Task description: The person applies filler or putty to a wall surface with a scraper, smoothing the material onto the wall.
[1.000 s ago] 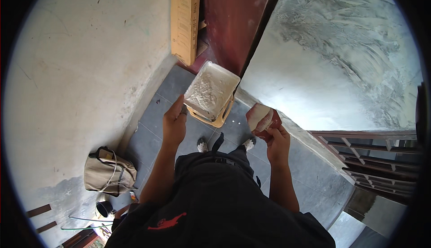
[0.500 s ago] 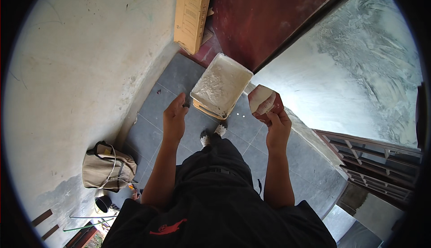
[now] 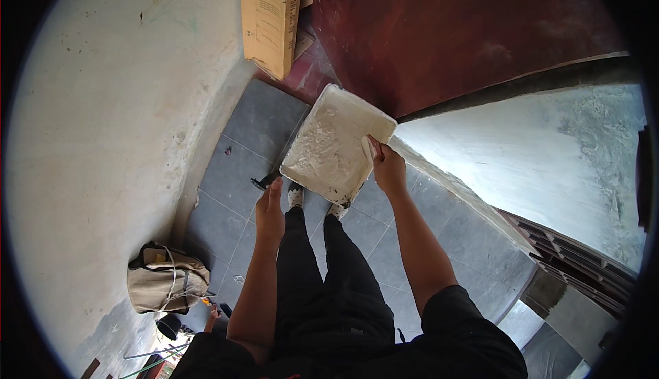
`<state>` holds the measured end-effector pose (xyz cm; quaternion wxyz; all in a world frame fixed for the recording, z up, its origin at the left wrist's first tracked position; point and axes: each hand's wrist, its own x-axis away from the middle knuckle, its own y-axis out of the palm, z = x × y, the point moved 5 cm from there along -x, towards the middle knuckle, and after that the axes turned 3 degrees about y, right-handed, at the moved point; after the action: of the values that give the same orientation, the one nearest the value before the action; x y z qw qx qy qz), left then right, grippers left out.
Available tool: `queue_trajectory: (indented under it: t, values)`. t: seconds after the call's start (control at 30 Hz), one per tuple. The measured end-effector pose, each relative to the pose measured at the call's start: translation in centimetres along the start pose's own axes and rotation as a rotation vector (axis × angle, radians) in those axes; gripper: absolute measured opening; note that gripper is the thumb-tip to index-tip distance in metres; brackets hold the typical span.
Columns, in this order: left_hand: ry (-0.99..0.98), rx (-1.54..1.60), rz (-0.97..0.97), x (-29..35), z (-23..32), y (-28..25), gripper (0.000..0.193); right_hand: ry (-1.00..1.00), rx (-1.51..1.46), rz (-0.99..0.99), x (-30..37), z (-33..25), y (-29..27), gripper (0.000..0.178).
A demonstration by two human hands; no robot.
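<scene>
A pale rectangular tray (image 3: 322,89) of white, lumpy paste is in front of me, raised above the floor on something mostly hidden beneath it. At its right side my right hand (image 3: 390,172) grips a flat putty spreader (image 3: 369,148), seen nearly edge-on, with white paste on its face. The spreader is over the tray's right part; whether it touches the paste I cannot tell. Beside the tray's near left corner, my left hand (image 3: 270,216) has its fingers stretched out and appears to hold nothing. A dark object (image 3: 261,183) shows just past those fingertips, its kind unclear.
Bare plaster wall (image 3: 123,104) runs along the left. A tall cardboard box (image 3: 270,22) leans in the far corner beside a dark red panel (image 3: 439,36). A partly coated wall (image 3: 522,139) stands right. On the grey tiles sit a beige bag (image 3: 165,283) and a black bucket (image 3: 168,325).
My right hand has brought the spreader from right of the tray over to its right edge, turning it edge-on. The left hand appears lower, and the view has shifted.
</scene>
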<state>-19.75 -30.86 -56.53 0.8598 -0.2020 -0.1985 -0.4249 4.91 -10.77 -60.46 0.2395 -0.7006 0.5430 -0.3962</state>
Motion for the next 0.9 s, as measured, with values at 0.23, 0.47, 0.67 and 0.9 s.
queue_trajectory:
  t: [0.23, 0.47, 0.67, 0.9]
  values:
    - [0.007, -0.143, -0.068, -7.4, -3.4, 2.8, 0.068, -0.176, 0.257, -0.05, -10.0, -1.6, 7.7, 0.031]
    - [-0.031, -0.198, -0.098, -12.2, -4.1, 1.9, 0.069, -0.491, 0.329, -0.163, -11.2, -4.1, 14.5, 0.042]
    - [-0.04, -0.232, -0.144, -13.9, -4.5, 0.4, 0.069, -0.232, 0.01, -0.294, -3.6, -0.7, 12.6, 0.038]
    - [-0.055, -0.234, -0.153, -13.9, -4.4, 2.2, 0.068, -0.169, 0.087, -0.052, -11.5, -2.9, 11.4, 0.03]
